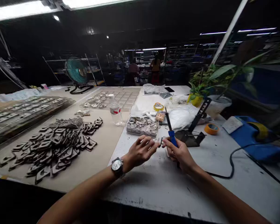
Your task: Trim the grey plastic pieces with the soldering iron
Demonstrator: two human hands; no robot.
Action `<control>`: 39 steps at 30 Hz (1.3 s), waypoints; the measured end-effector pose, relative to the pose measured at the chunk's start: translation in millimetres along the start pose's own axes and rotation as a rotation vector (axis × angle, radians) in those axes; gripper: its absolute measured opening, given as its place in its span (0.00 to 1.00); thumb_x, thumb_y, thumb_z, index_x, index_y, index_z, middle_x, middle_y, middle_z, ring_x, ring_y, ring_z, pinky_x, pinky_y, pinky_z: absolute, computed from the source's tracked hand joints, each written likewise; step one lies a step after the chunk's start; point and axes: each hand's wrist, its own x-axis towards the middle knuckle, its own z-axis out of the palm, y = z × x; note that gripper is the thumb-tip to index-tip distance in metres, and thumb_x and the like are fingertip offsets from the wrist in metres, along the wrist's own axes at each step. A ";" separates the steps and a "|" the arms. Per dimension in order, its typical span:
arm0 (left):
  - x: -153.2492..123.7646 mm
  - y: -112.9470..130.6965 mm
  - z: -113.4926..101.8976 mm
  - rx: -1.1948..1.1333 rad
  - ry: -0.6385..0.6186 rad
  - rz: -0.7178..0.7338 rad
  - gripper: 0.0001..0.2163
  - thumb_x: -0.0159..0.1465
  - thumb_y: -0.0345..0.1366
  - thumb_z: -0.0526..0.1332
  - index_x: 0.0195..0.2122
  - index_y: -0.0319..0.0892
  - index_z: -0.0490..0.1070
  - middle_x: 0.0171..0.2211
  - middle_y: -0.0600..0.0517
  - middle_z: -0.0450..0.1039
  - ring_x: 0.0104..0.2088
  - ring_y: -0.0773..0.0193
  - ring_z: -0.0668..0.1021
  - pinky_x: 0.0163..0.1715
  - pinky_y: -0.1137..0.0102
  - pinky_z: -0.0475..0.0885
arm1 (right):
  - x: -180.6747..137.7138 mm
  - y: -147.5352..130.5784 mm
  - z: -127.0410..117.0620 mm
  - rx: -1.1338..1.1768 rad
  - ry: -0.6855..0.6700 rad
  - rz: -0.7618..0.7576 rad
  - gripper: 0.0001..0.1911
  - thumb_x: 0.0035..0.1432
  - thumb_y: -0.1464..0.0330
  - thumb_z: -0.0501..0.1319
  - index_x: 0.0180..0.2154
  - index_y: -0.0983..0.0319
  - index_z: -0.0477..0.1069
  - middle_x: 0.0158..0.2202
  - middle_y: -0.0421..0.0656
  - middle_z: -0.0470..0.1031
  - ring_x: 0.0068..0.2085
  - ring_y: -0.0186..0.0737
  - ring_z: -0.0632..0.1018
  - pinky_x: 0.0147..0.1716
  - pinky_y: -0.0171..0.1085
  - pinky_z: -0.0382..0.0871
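My left hand (142, 151), with a watch (117, 165) on its wrist, pinches a small flat dark-and-light piece (160, 142) above the white table. Close on its right, my right hand (180, 154) is closed around a soldering iron (172, 133) with a blue handle, its dark tip pointing up. The right thumb and finger also reach to the small piece; whether they touch it I cannot tell. Just beyond the hands stands a clear box (142, 126) full of small flat pieces. A large heap of dark-edged frame-like pieces (58, 146) lies to the left.
A water bottle (116, 112) stands behind the left hand. Right of the hands are a metal stand (189, 137), an orange tape roll (211, 128) and a blue tape dispenser (256, 137). A black cable (232, 168) crosses the right side. A fan (77, 73) and potted plants (200, 82) stand farther back.
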 end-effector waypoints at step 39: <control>-37.6 -6.3 26.8 -0.677 0.103 -0.362 0.15 0.79 0.28 0.60 0.64 0.42 0.74 0.51 0.42 0.85 0.47 0.55 0.89 0.44 0.64 0.87 | 142.5 -45.7 37.6 -1.079 0.235 -0.203 0.13 0.59 0.71 0.73 0.36 0.57 0.69 0.37 0.41 0.84 0.42 0.46 0.82 0.43 0.40 0.69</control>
